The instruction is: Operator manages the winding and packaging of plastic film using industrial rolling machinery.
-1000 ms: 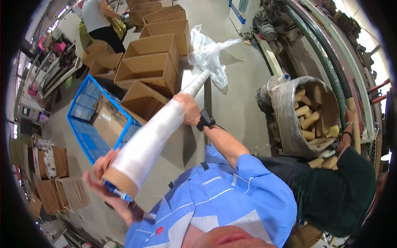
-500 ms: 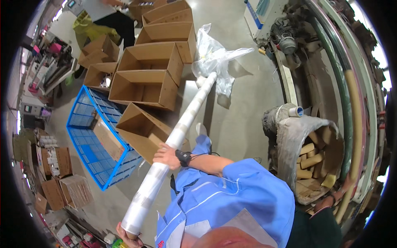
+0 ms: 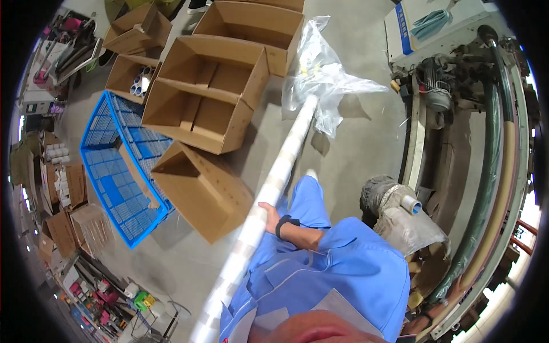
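My right hand [image 3: 272, 219], wearing a black wristband, is closed round a long white roll [image 3: 278, 172] about midway along its visible length. The roll slants across the picture, from the lower edge up to the far middle, past the left side of my blue uniform. Its far end meets a crumpled clear plastic bag [image 3: 320, 71] on the floor. The near end runs out of the picture, and my left hand is out of sight. Just left of my right hand, an open cardboard box [image 3: 200, 197] stands tilted beside the roll.
Several open cardboard boxes [image 3: 214, 68] stand in a row at the far left, beside a blue plastic crate [image 3: 123, 200]. To the right are a plastic-wrapped tube [image 3: 394, 206], a motor [image 3: 437, 91] and long machine rollers [image 3: 496, 188]. A co-worker's forearm [image 3: 437, 314] shows at lower right.
My right hand has shifted from lying over the roll to gripping its side. My left hand, earlier at the roll's near end, has left the view. The surroundings have shifted in view.
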Demonstrator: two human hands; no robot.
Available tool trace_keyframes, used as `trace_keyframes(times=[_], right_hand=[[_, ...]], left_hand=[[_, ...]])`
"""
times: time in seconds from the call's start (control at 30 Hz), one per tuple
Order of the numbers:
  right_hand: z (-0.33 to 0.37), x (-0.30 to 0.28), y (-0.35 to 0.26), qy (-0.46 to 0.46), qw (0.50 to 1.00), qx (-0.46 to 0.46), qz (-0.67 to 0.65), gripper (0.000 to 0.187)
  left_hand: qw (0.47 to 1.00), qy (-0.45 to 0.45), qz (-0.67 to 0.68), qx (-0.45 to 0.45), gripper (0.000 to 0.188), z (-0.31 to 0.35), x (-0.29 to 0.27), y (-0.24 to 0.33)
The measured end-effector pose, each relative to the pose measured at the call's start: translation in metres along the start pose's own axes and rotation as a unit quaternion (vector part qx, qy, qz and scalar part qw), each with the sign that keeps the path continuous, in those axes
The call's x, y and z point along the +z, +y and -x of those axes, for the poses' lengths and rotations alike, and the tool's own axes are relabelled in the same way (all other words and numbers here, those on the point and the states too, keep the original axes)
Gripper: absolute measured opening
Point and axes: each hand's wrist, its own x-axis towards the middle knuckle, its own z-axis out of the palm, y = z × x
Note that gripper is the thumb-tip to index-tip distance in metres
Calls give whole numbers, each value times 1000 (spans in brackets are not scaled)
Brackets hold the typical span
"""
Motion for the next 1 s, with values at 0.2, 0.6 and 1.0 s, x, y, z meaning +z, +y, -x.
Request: trace_keyframes(times=[0.2,0.6,1.0], right_hand=[[-70,53,-287,111,979,-140,98,46],[58,322,-669,43,930,-350,106,41],[46,429,-648,-192,939,-216,-186,66]], left_hand=[[994,-57,86,25,69,69,209,14],[970,-93,175,141,53,226,546,244],[791,-124,233,553,81,302,653,749]])
